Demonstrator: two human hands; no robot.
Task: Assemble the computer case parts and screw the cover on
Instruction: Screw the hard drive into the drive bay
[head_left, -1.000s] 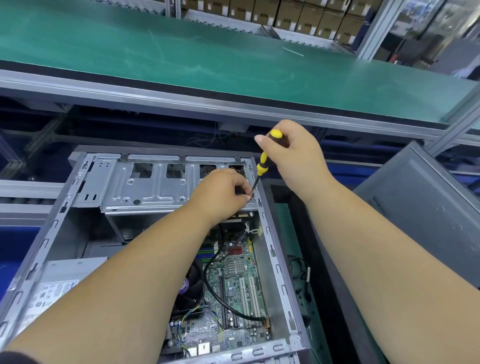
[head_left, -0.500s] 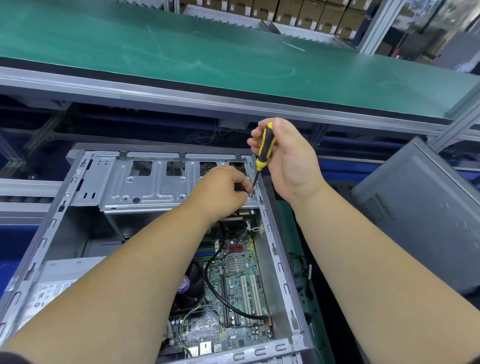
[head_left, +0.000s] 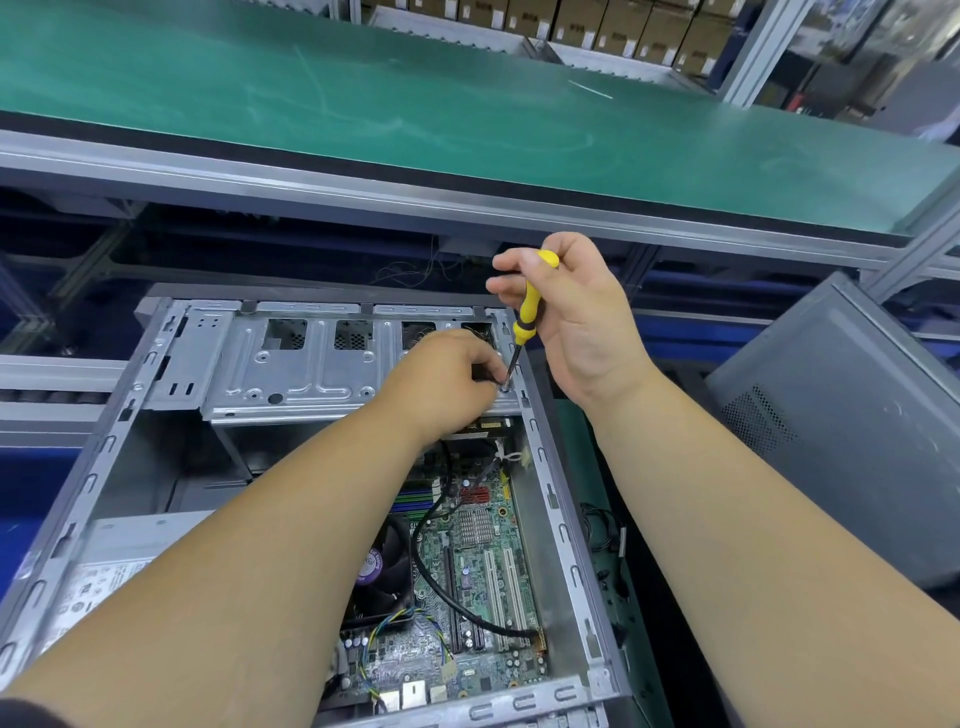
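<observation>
An open grey computer case (head_left: 563, 525) lies in front of me with its green motherboard (head_left: 483, 566) exposed. A metal drive bracket (head_left: 291, 364) spans its far end. My right hand (head_left: 576, 317) grips a yellow-and-black screwdriver (head_left: 527, 306), held nearly upright, its tip on a screw (head_left: 504, 387) at the bracket's right corner. My left hand (head_left: 441, 379) rests on the bracket with its fingertips pinched at that screw and the tip. The grey case cover (head_left: 841, 426) leans at the right, apart from the case.
A green-topped workbench (head_left: 415, 104) with a metal rail runs across behind the case. Cardboard boxes (head_left: 597, 21) line a shelf beyond it. A black cable (head_left: 431, 561) loops over the motherboard, next to a fan (head_left: 379, 566). Loose wires (head_left: 608, 540) lie right of the case.
My right hand has turned and raised the screwdriver from a slant to nearly upright, its tip staying at the bracket screw. My left hand stays pinched at the screw.
</observation>
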